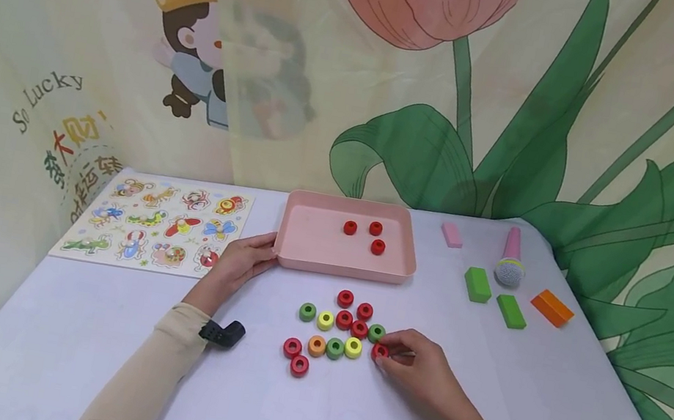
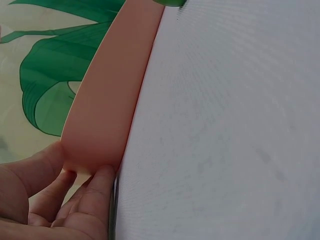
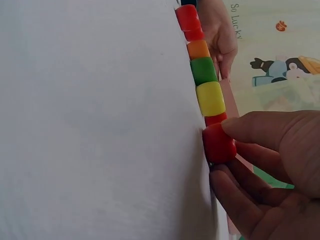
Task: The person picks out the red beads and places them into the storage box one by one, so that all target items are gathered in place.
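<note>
My right hand [image 1: 422, 370] pinches a red bead [image 3: 219, 143] between thumb and fingers at the right side of a group of beads. A green bead [image 1: 377, 332] lies right beside it. At the pink tray [image 1: 340, 270], my left hand [image 2: 60, 195] grips the near left corner, thumb at the rim and fingertips low on the wall. Inside the tray sit three red beads, one of them a red bead [image 1: 377, 247] toward the right. Loose red, green, yellow and orange beads, such as a yellow bead [image 1: 352, 348], lie between the hands.
A sheet of cartoon insect pictures [image 1: 154, 224] lies left of the tray. To the right are a pink block [image 1: 451, 234], a green block [image 1: 477, 285], another green block [image 1: 511, 311], an orange block [image 1: 552, 308] and a toy microphone [image 1: 511, 258]. A printed curtain [image 1: 346, 78] hangs behind the table.
</note>
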A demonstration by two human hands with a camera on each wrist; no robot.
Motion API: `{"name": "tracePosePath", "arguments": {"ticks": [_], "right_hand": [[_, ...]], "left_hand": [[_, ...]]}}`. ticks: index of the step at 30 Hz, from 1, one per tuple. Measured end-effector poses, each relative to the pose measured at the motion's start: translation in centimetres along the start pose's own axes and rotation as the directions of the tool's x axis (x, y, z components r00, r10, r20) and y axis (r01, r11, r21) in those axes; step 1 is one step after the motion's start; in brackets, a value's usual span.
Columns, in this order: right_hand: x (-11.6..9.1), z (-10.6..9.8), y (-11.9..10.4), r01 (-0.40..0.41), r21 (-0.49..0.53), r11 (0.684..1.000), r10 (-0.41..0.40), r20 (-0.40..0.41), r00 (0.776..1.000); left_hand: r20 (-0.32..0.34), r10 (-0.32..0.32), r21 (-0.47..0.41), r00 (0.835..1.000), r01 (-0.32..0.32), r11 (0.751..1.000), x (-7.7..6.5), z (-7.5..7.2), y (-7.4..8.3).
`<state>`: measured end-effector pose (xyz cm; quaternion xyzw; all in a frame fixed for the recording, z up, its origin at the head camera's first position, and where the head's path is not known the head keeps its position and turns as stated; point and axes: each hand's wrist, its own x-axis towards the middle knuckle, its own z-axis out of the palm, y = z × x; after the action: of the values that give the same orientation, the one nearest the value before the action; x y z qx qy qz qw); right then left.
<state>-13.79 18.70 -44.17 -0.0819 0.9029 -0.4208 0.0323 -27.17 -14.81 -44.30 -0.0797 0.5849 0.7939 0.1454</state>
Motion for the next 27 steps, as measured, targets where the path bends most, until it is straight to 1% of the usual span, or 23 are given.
{"name": "tracePosePath", "arguments": {"ticks": [5, 7, 9, 12, 14, 16, 19, 23, 27], "right_hand": [[0.2, -1.2, -0.2, 0.05, -0.023, 0.999, -0.048, 0.064, 0.997], [0.6, -1.9, -0.4, 0.055, -0.031, 0.998, -0.052, 0.087, 0.995], [1.4, -2.8, -0.7, 0.061, -0.041, 0.997, -0.056, 0.113, 0.992], [3.2, -4.1, -1.2, 0.098, -0.041, 0.994, -0.092, 0.134, 0.987], [5.0, -5.0, -1.6, 0.134, -0.027, 0.991, -0.129, 0.134, 0.982], [7.2, -5.8, -1.9, 0.165, -0.009, 0.986, -0.162, 0.129, 0.978], [10.8, -6.4, -2.9, 0.168, 0.012, 0.986, -0.169, 0.119, 0.978], [15.5, -5.8, -4.5, 0.145, 0.021, 0.989, -0.147, 0.126, 0.981], [19.8, -4.5, -6.0, 0.11, 0.03, 0.993, -0.114, 0.18, 0.977]], "left_hand": [[0.002, -0.004, -0.005, 1.0, 0.004, 1.0, -0.1, 0.1, 0.1], [0.0, -0.005, -0.006, 1.0, 0.005, 1.0, -0.2, 0.2, 0.1], [0.0, -0.005, 0.0, 1.0, 0.005, 1.0, -0.3, 0.2, 0.2], [0.0, -0.006, 0.006, 1.0, 0.006, 1.0, -0.3, 0.2, 0.2], [0.004, -0.001, 0.013, 1.0, 0.001, 1.0, -0.4, 0.2, 0.3], [0.008, 0.003, 0.017, 1.0, -0.004, 1.0, -0.4, 0.2, 0.2], [0.011, 0.004, 0.02, 1.0, -0.004, 1.0, -0.4, 0.1, 0.0], [0.012, -0.001, 0.021, 1.0, 0.0, 1.0, -0.4, 0.1, -0.3], [0.009, 0.004, 0.019, 1.0, -0.005, 1.0, -0.3, 0.0, -0.2]]}}
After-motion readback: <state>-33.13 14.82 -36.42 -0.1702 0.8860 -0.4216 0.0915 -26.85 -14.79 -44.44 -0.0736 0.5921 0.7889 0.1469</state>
